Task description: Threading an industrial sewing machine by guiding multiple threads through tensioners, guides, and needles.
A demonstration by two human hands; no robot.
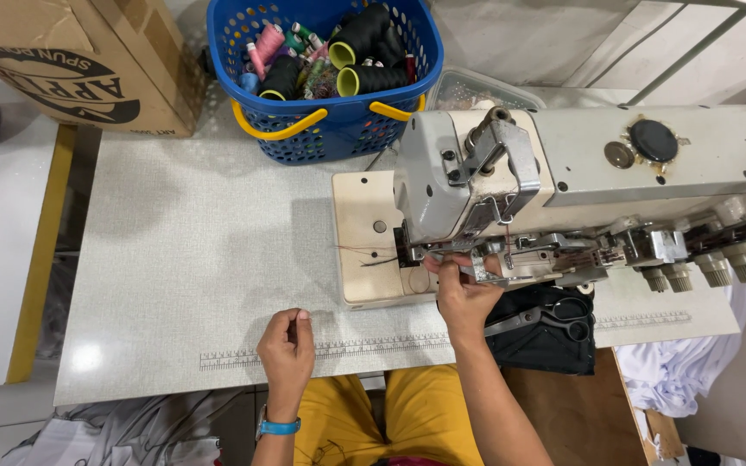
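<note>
A cream industrial sewing machine (597,173) stands on the grey table (192,250). My right hand (462,293) reaches up under the machine head, fingertips pinched at the needle area, where a thin reddish thread (364,252) trails left over the machine bed. My left hand (287,345) rests near the table's front edge by a printed ruler strip, thumb and fingers pinched together; whether it holds thread is too fine to see. A blue watch band is on that wrist.
A blue basket (325,129) with yellow handles holds several thread cones at the back. A cardboard box (79,60) stands back left. Scissors (546,318) lie on black cloth (546,345) right of my right hand. White fabric hangs at lower right.
</note>
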